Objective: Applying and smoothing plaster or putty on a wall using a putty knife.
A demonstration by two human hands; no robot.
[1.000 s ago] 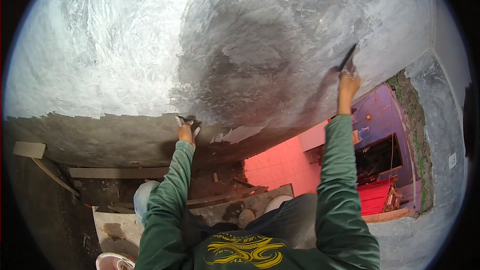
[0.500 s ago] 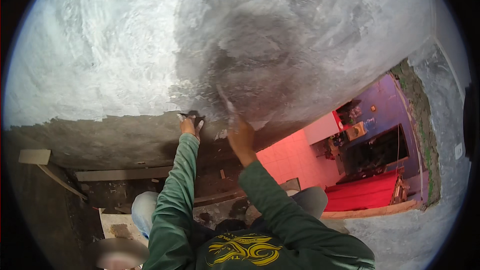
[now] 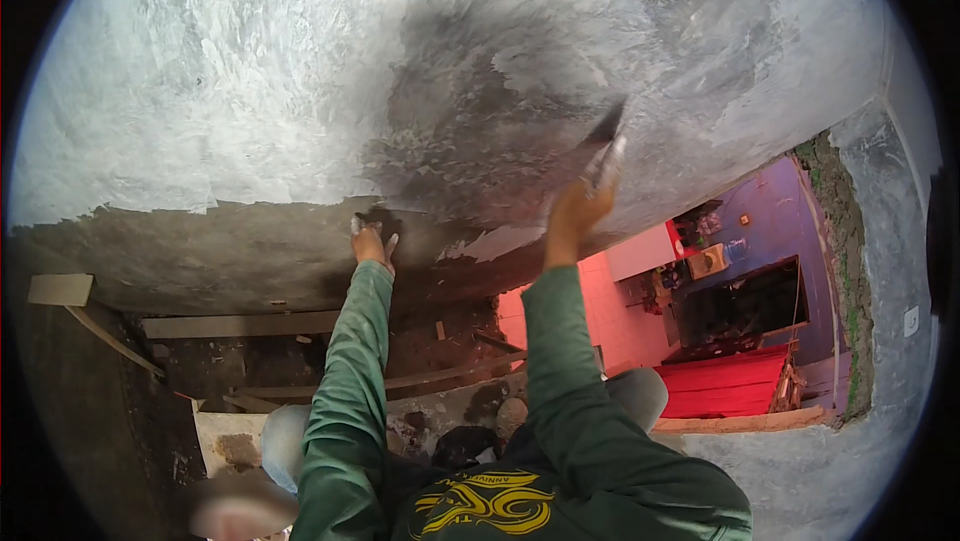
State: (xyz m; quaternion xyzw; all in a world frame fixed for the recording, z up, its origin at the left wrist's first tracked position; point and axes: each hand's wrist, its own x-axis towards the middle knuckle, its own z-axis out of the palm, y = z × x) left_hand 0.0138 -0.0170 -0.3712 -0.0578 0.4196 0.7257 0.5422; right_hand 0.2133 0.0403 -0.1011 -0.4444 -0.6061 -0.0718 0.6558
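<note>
A large wall (image 3: pixel 260 91) fills the upper view, streaked with pale grey plaster over darker grey. At its right-centre my right hand (image 3: pixel 580 209) is closed round a putty knife (image 3: pixel 606 149), its handle smeared white. The blade points up along the wall and is blurred by motion; cannot tell whether it touches. Lower and to the left, my left hand (image 3: pixel 371 244) is at the bare strip just under the plaster's ragged edge. Its whitened thumb and fingers close about something small and dark that I cannot make out.
An opening in the wall (image 3: pixel 853 271) at the right shows a pink-floored room (image 3: pixel 625 311) with a dark screen (image 3: pixel 745 306) and red cloth (image 3: pixel 725 384). Planks (image 3: pixel 245 325) lie at the wall's foot; a board (image 3: pixel 62 290) stands at left. A blurred pale shape (image 3: pixel 240 518) is at lower left.
My right hand has swept up and to the right across the wall with the putty knife. My left hand stays near the plaster's lower edge; the whole view has tilted slightly.
</note>
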